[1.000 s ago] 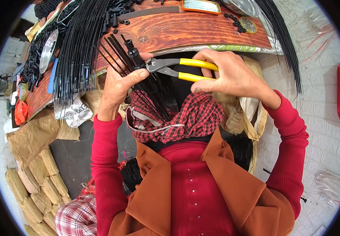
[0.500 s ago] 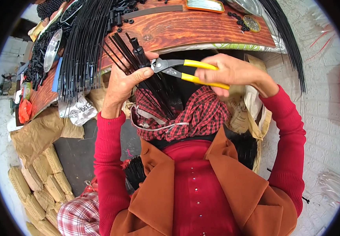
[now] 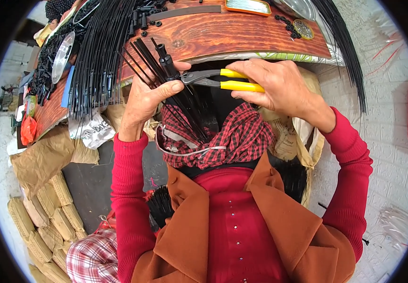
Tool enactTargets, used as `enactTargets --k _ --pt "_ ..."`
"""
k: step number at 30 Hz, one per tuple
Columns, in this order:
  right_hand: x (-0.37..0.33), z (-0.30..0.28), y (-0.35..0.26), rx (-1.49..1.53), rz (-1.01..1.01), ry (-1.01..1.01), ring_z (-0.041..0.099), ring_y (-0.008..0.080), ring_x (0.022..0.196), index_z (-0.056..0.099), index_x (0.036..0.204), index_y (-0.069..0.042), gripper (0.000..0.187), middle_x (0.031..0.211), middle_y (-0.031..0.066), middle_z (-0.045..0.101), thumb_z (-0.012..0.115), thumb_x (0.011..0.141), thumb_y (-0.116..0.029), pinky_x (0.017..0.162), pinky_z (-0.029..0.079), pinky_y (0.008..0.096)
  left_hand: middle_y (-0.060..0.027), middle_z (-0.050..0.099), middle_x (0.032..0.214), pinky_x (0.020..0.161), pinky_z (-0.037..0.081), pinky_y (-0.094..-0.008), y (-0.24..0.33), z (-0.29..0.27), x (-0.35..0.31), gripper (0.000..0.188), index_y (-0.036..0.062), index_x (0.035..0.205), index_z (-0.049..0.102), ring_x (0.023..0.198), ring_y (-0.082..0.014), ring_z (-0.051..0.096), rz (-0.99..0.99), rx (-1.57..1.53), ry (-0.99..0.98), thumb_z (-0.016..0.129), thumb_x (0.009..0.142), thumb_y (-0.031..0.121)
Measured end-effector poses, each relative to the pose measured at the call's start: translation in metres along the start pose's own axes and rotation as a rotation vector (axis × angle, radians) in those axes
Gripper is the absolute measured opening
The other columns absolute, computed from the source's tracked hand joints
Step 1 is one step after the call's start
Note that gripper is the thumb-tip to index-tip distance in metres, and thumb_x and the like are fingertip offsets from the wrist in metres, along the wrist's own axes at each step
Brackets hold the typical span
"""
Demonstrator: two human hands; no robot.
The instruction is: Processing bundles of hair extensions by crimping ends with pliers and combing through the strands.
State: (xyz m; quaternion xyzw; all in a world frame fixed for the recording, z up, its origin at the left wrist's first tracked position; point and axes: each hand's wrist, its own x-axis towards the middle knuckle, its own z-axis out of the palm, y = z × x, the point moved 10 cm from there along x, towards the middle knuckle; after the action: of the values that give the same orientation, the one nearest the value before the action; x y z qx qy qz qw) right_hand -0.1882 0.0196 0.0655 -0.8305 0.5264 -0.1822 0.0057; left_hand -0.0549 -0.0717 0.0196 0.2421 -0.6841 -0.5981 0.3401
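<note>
My left hand (image 3: 149, 99) is closed around a bunch of thin black rods (image 3: 192, 118), which slant up past the fingers. Among them stands a black ribbed plastic fitting (image 3: 167, 63), gripped by the thumb and fingers. In my right hand (image 3: 281, 87) is a pair of yellow-handled pliers (image 3: 241, 86), held level and pointing left. The jaws reach the foot of the fitting, beside my left thumb tip; what they bite on is too small to make out. Below the hands, a red-and-black checked cloth (image 3: 241, 127) lies bunched in my lap.
A reddish wooden table (image 3: 204, 35) lies ahead, with long black rods (image 3: 100, 52) hanging over its left edge. Small black parts (image 3: 138, 21), an orange-rimmed tray (image 3: 248, 6) and a round dish (image 3: 303, 29) are on it. Brown paper packets (image 3: 48, 231) are stacked at lower left.
My right hand has turned over on the pliers and sits a little farther right. The yellow handles have come closer together. My left hand and the rods have hardly moved.
</note>
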Motion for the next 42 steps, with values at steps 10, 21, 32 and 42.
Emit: enactTargets --k 10,21,32,42 --pt "-0.048 0.099 -0.026 1.756 0.856 -0.636 0.025 0.0026 0.033 0.053 0.079 0.002 0.055 0.047 -0.0043 0.033 0.036 0.088 -0.05 0.03 0.022 0.0169 -0.0007 0.059 0.083 0.071 0.043 -0.0226 -0.002 -0.003 -0.002 0.035 0.0015 0.1 0.059 0.075 -0.0082 0.053 -0.027 -0.051 -0.045 0.07 0.069 0.011" --pt "-0.019 0.074 0.006 1.071 0.572 -0.391 0.049 0.0066 0.046 0.052 0.095 0.002 0.029 0.062 0.0013 0.051 0.044 0.089 -0.024 0.047 0.042 0.0198 -0.001 0.052 0.077 0.072 0.044 -0.0254 -0.024 -0.007 -0.009 0.031 0.0016 0.098 0.05 0.076 -0.0125 0.055 -0.139 -0.214 0.052 0.064 0.071 0.006" --pt "0.01 0.087 0.001 1.136 0.513 -0.237 0.051 0.0058 0.052 0.05 0.103 0.001 0.025 0.072 0.0023 0.055 0.043 0.09 -0.018 0.05 0.042 0.0186 -0.0063 0.047 0.085 0.085 0.045 -0.0381 -0.019 -0.005 -0.013 0.041 -0.0021 0.11 0.042 0.083 -0.0179 0.052 -0.174 -0.577 -0.009 0.047 0.069 -0.005" --pt "0.042 0.1 -0.009 1.302 0.528 0.11 0.05 0.003 0.061 0.051 0.103 -0.003 0.029 0.082 -0.0006 0.056 0.061 0.078 -0.012 0.051 0.043 0.0162 -0.0092 0.048 0.098 0.086 0.044 -0.0332 -0.023 -0.016 -0.017 0.045 -0.0009 0.113 0.039 0.096 -0.0189 0.05 -0.184 -0.453 0.064 0.044 0.069 -0.008"
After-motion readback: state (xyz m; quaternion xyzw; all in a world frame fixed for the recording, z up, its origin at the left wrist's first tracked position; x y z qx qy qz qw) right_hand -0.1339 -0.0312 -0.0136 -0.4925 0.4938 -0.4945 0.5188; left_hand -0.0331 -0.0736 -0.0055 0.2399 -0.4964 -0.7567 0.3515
